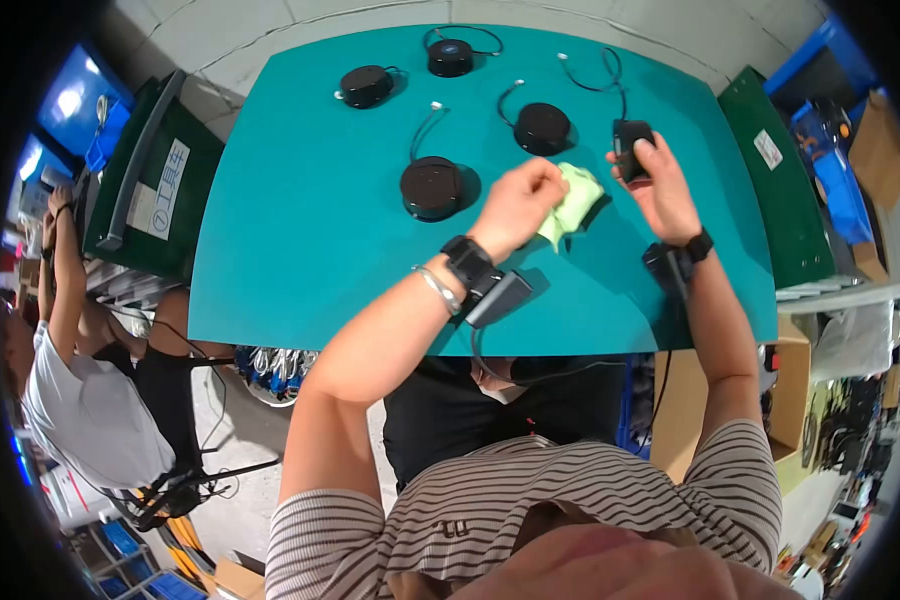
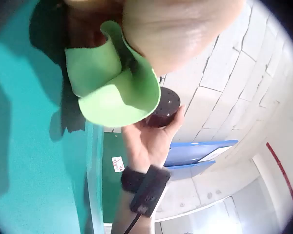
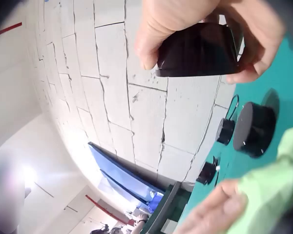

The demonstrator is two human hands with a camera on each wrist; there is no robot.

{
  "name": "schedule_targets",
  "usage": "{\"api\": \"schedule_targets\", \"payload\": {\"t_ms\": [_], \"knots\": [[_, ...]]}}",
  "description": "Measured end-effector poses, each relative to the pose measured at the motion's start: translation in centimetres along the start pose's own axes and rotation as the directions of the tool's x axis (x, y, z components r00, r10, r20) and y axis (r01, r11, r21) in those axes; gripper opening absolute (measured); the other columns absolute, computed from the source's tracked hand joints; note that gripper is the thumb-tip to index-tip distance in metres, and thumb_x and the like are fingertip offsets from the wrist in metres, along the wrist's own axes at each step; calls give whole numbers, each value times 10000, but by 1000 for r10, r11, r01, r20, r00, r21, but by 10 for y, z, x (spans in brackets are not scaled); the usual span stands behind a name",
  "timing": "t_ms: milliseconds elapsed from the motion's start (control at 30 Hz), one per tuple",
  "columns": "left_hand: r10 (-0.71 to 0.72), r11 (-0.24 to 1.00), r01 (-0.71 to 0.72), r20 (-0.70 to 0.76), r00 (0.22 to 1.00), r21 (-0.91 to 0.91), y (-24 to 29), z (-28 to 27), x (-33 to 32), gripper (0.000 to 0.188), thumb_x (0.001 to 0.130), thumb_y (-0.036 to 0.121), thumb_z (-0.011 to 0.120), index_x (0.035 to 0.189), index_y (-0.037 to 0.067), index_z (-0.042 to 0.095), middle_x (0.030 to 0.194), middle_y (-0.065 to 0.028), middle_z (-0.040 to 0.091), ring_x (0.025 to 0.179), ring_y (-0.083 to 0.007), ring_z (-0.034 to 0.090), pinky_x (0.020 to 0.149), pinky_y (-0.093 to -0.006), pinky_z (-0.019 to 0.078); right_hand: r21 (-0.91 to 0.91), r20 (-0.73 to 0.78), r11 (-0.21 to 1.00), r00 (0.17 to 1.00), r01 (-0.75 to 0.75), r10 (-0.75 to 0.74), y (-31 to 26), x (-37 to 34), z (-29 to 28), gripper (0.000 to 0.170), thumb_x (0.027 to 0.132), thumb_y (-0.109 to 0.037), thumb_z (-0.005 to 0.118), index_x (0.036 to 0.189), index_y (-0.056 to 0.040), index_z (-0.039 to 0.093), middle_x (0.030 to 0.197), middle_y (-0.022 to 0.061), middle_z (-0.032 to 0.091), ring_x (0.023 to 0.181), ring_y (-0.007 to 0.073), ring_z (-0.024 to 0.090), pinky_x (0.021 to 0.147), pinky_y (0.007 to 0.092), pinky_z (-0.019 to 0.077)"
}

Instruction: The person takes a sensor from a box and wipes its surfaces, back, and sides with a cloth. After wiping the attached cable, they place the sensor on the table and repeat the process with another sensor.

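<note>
1. The right hand [image 1: 663,190] has its thumb and fingers curled across the rim of a black disc [image 1: 631,150], raised over the right side of the bench [image 1: 310,270].
2. The left hand [image 1: 515,208] has its fingers bunched tightly on a pale green cloth [image 1: 576,203], near the disc but apart from it.
3. The disc looks rigid, fairly light and perhaps slippery; its side wall seems the safest hold, sparing the thin, bendy cable [image 1: 619,72].
4. The cloth, thin and limp, droops in smooth folds; any gathered edge should grip well.
5. Four other discs [image 1: 431,188], smooth and squat, sit on the flat green bench, before a rough white block wall [image 3: 146,112].
</note>
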State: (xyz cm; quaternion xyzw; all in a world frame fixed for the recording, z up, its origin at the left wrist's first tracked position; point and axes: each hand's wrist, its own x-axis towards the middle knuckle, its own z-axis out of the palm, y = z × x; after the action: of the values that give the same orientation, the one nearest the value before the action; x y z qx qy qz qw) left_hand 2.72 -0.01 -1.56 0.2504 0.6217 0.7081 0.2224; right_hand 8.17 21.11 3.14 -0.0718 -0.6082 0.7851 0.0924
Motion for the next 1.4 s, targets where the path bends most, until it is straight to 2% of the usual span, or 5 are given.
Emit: {"api": "schedule_targets", "payload": {"t_ms": [100,633,1033,1200,1400], "knots": [[-6,941,38,96,995,-337,14,2,-6,173,947,160,563,1075,43,567,941,9,608,890,-69,587,748,-235,493,-58,62,991,991,123,-119,20,-16,-1,544,858,-138,686,1314,-51,403,1131,67,525,1011,138,530,896,284,437],[13,1000,-14,-44,999,-28,21,3,-18,193,949,180,575,1031,9,612,893,10,627,786,-37,566,695,-199,467,-637,485,389,738,666,-470,5,-33,20,772,520,-211,907,1187,-110,532,1152,90,472,1084,258,504,922,372,466],[-198,965,223,169,966,-142,29,8,-23,384,941,340,579,1129,6,558,994,-11,590,893,-76,559,742,-232,461,-488,485,693,825,530,-289,12,-39,23,955,559,-107,873,1379,-139,385,1161,83,414,1073,221,507,959,348,444],[-124,972,145,122,985,-183,35,7,-23,360,941,329,577,1120,17,568,993,-7,593,894,-69,556,760,-228,457,-216,322,920,913,328,-251,23,-32,17,430,943,-209,547,1322,-64,406,1130,70,520,989,120,534,782,250,474],[-71,996,76,81,994,-51,32,5,-22,390,951,367,555,1120,17,580,977,-8,616,834,-68,577,705,-227,476,-346,304,938,943,-25,138,12,-38,17,318,976,-286,511,1209,-71,483,885,8,590,699,38,526,558,181,415]]}}
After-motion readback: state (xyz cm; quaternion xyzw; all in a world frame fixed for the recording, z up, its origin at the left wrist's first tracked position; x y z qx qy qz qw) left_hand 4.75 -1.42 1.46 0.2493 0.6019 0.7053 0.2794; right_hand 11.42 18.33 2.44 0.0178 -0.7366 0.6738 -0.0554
